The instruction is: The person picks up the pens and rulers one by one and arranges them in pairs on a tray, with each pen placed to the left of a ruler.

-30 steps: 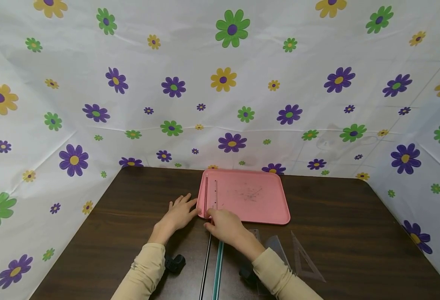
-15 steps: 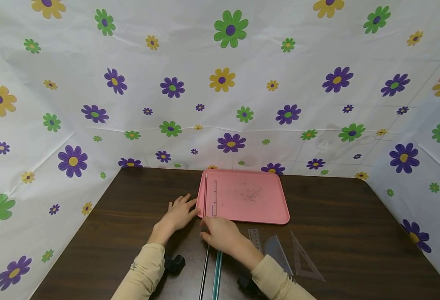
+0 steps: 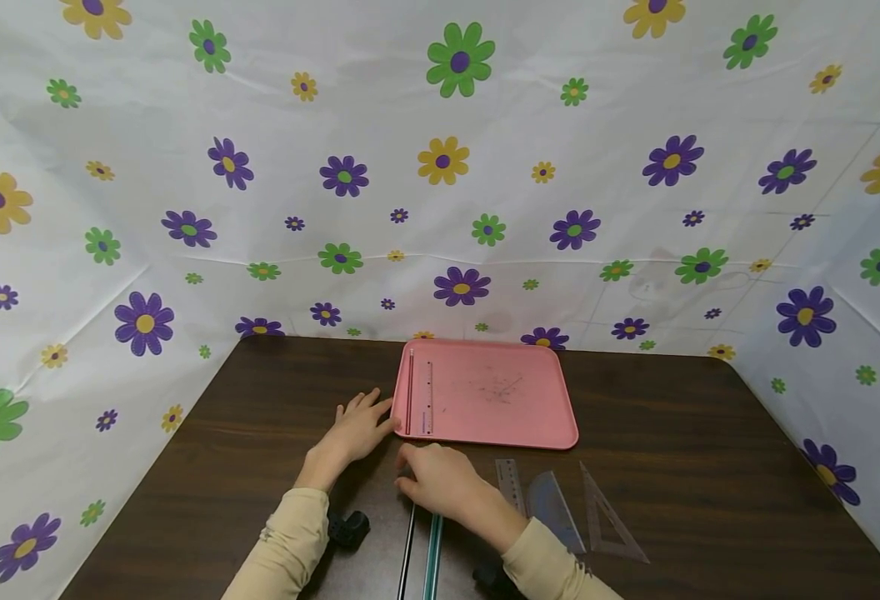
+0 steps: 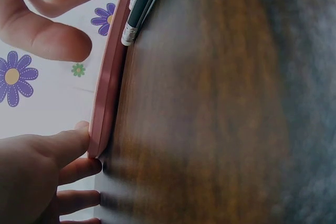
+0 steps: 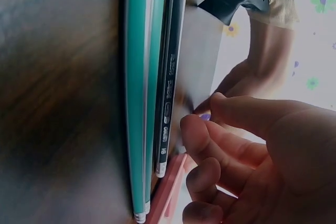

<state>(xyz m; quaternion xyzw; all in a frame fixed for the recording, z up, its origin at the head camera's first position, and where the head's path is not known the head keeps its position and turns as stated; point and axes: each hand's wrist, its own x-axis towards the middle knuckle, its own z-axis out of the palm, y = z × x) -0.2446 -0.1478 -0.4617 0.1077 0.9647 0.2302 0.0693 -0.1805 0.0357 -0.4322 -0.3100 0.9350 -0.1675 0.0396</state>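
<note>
The pink tray (image 3: 500, 417) holds a slim dark-red pencil (image 3: 410, 392) and, beside it, a clear ruler (image 3: 428, 400). My left hand (image 3: 355, 429) lies at the tray's near left corner, thumb against the rim and the other fingers extended. Just in front of the tray hovers my right hand (image 3: 443, 483), fingers loosely bent with nothing between them. Below it on the table, a black pencil (image 5: 170, 77) marked HB lies alongside teal pencils (image 5: 137, 87), their white eraser ends toward the tray. My right hand hides those ends in the head view.
Right of the right hand lie another clear ruler (image 3: 510, 483), a translucent protractor (image 3: 555, 508) and a clear set square (image 3: 608, 521). A black wrist device (image 3: 348, 529) sits by the left sleeve. Flower-printed cloth (image 3: 462, 208) walls the table's back and sides.
My right hand has drawn back from the ruler in the tray toward me, leaving the ruler's near end uncovered. The left hand stays at the tray's corner.
</note>
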